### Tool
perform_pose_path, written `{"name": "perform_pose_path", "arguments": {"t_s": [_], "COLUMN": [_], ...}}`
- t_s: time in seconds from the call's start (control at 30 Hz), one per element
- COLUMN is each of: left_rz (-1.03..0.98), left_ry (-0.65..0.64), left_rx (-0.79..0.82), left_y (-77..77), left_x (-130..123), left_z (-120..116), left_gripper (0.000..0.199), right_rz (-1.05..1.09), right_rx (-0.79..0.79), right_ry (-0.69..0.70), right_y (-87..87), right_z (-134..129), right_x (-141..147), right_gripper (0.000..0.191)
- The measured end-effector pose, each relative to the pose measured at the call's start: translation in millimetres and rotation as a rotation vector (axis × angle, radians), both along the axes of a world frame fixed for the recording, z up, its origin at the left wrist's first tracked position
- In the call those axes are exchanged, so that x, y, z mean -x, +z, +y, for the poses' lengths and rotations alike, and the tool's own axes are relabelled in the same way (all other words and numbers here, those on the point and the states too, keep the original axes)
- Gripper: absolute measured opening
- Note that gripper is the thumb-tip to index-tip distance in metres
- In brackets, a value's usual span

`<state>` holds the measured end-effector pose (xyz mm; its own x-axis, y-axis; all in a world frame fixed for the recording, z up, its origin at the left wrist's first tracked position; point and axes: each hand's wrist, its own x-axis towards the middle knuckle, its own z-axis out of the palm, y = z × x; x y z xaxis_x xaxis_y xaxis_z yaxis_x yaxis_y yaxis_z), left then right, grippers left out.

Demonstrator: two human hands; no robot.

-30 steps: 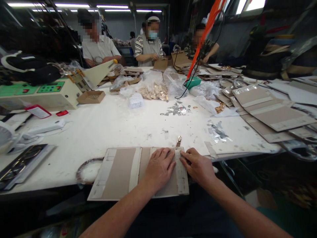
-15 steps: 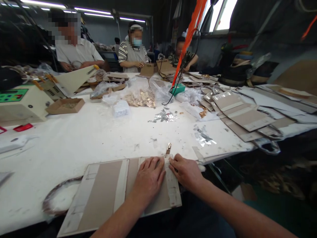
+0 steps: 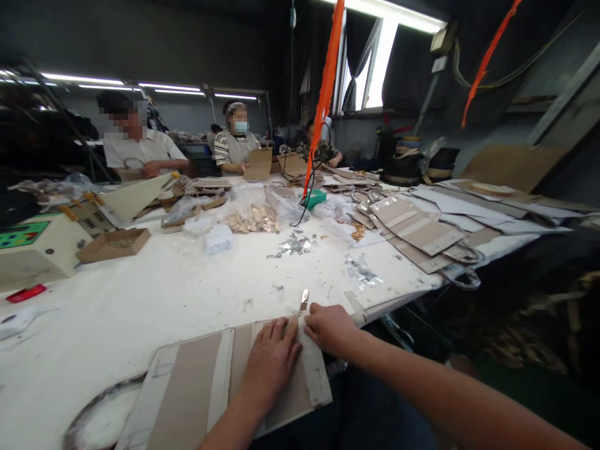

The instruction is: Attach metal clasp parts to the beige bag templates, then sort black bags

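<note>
A beige bag panel (image 3: 193, 375) with pale strips lies at the table's near edge, overhanging it slightly. A brown bag handle (image 3: 87, 406) wrapped in clear film sticks out at its left. My left hand (image 3: 269, 356) rests flat on the right part of the panel, fingers stretched toward its far edge. At the panel's far right corner is my right hand (image 3: 330, 328), its fingers curled and pressed together against the corner; whatever they hold is hidden. Just beyond the fingers a narrow brown tab with a shiny metal end (image 3: 304, 297) projects past the panel's far edge.
Small silver metal plates (image 3: 295, 244) lie scattered mid-table, with another heap (image 3: 363, 272) to the right. Stacked bag panels (image 3: 417, 228) stand at right. Gold pieces (image 3: 250, 219) fill a plastic bag. A cream machine (image 3: 37, 250) is at left. Several people sit across the table.
The camera view has tilted up and turned slightly right. My right hand's fingers have curled in more tightly at the panel corner, while my left hand stays on the panel.
</note>
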<state>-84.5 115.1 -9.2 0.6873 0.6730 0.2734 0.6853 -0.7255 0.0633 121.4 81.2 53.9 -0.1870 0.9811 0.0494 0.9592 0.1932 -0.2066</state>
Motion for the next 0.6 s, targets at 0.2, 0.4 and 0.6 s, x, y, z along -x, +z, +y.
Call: {"name": "perform_pose_path", "arguments": {"t_s": [0.2,0.4,0.6], "left_rz": [-0.027,-0.055,-0.088], "left_ry": [0.044,0.065,0.054], "left_rx": [0.132,0.178,0.167], "left_y": [7.5,5.9,4.5], "left_x": [1,0,0], "left_z": [0,0,0], "left_gripper": [0.050,0.051,0.051], "right_rz": [0.130,0.113,0.117], "right_rx": [-0.021,0.080,0.120], "right_ry": [-0.375,-0.631,-0.635], "right_y": [-6.6,-26.5,-41.7], "right_z": [19,41,50], "right_x": [-98,-195,-199], "right_gripper": [0.033,0.040,0.035]}}
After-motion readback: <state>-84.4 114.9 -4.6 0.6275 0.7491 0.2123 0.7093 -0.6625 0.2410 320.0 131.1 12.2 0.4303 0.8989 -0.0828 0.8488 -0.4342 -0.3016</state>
